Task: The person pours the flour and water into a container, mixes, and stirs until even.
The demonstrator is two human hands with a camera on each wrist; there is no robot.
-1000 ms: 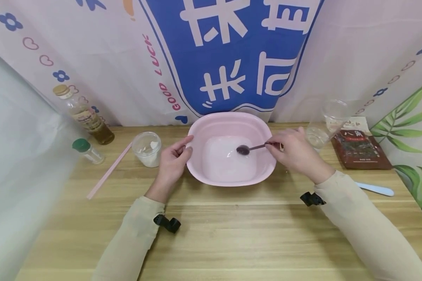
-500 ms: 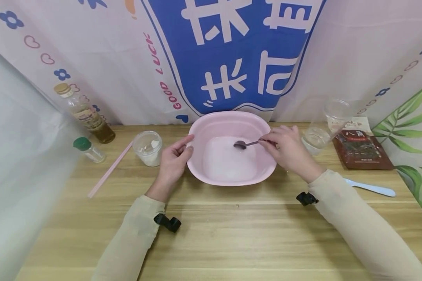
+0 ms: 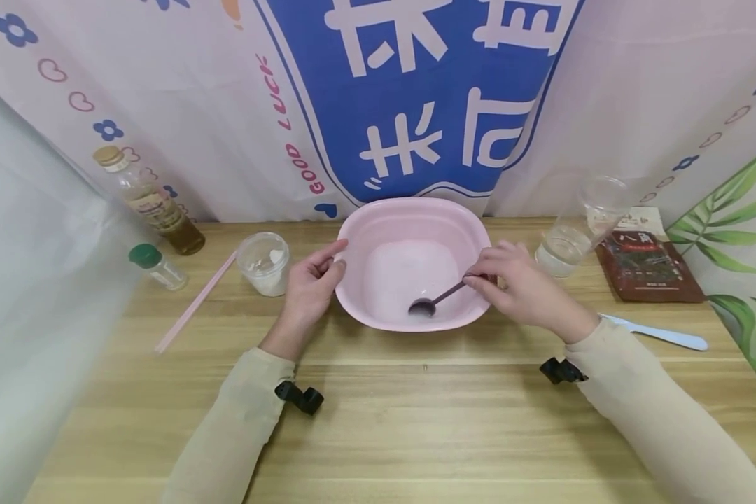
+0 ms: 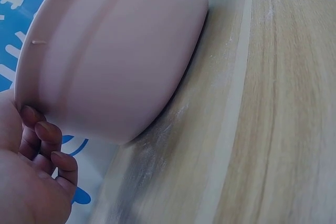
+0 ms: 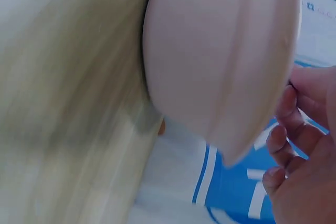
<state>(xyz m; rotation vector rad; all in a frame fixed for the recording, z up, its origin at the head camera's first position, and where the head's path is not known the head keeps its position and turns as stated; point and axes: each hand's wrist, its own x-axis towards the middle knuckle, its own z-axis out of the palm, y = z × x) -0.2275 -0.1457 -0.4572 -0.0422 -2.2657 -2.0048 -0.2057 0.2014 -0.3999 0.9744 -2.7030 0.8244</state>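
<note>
Spoon in the pink plastic basin (image 3: pixel 409 217)

Right hand (image 3: pixel 523 290) fingers pinch a dark metal spoon (image 3: pixel 431 301); left hand (image 3: pixel 309 290) fingers curl on the rim; a clear plastic cup (image 3: pixel 264 262) stands just beside.

From where I stand, the spoon's (image 3: pixel 437 300) handle end vanishes inside the right hand (image 3: pixel 523 287), so the exact pinch is out of sight. The left hand's (image 3: pixel 309 287) fingertips curl under the pink basin's (image 3: pixel 359 238) rim, where the head view loses them. The right wrist view is smeared with blur: the worktop (image 5: pixel 63 103) is only pale streaks, the hand is cut off by the right and bottom edges, and the spoon does not show at all. The left wrist view crops its hand at the lower left corner. The print on the brown packet (image 3: pixel 649 266) and the bottle's (image 3: pixel 148 203) label is too small to read.
</note>
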